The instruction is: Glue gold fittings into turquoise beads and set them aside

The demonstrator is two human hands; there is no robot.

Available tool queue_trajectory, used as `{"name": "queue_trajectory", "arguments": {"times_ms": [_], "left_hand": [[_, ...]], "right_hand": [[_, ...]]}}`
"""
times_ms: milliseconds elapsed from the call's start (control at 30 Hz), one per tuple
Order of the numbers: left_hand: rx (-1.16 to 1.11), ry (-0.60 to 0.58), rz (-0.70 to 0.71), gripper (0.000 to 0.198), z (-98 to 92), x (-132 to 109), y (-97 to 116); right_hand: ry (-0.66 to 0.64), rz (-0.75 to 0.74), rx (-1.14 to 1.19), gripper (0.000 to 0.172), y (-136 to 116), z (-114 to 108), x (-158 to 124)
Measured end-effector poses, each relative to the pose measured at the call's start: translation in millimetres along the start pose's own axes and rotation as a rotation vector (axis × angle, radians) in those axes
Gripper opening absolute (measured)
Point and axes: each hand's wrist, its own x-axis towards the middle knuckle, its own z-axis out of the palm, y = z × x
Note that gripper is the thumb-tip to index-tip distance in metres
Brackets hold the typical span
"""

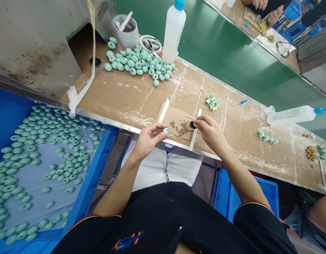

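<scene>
My left hand point(149, 139) pinches a small teal oval bead point(165, 130) between thumb and fingers, at the near edge of a brown cardboard pad point(176, 121) with dark brown smears. My right hand point(209, 133) pinches a small black object point(192, 124) over the pad's right end, and its exact kind is hard to tell. A thin wooden stick point(190, 117) lies just beyond those fingertips. White strips point(163, 111) run along the pad's sides. Both hands are apart from each other, with the pad between them.
A heap of teal ovals point(139, 61) lies on the cardboard-covered bench point(120, 93), beside a white bottle point(173, 33). A blue crate point(38, 169) of teal ovals stands at left. A squeeze bottle point(292, 115) lies at right. Another person's hands point(260, 5) work at the far top right.
</scene>
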Motion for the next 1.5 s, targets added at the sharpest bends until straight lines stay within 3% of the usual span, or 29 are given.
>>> {"name": "queue_trajectory", "arguments": {"times_ms": [533,700,900,1100,1333,1500], "left_hand": [[0.012,0.001,0.010,0.040,1.9,-0.4,-2.1],[-0.010,-0.006,0.002,0.041,2.7,-0.9,-1.6],[-0.076,-0.038,0.048,0.040,15.0,-3.7,-2.2],[-0.194,-0.142,0.092,0.037,37.3,-9.4,-11.7],[-0.282,-0.155,0.116,0.032,45.5,-11.5,-14.5],[-0.202,-0.154,0.169,0.034,47.4,-10.3,-13.7]], "right_hand": [[0.020,-0.028,0.016,0.026,1.3,-2.2,-1.1],[0.086,0.000,0.038,0.021,-1.1,-12.1,2.1],[0.222,0.032,0.149,0.015,-36.1,-21.2,-6.8],[0.308,0.086,0.452,0.011,-79.6,-4.6,-24.3],[0.308,0.156,0.593,0.012,-85.7,10.5,-28.6],[0.308,0.166,0.593,0.013,-83.0,12.8,-30.5]]}}
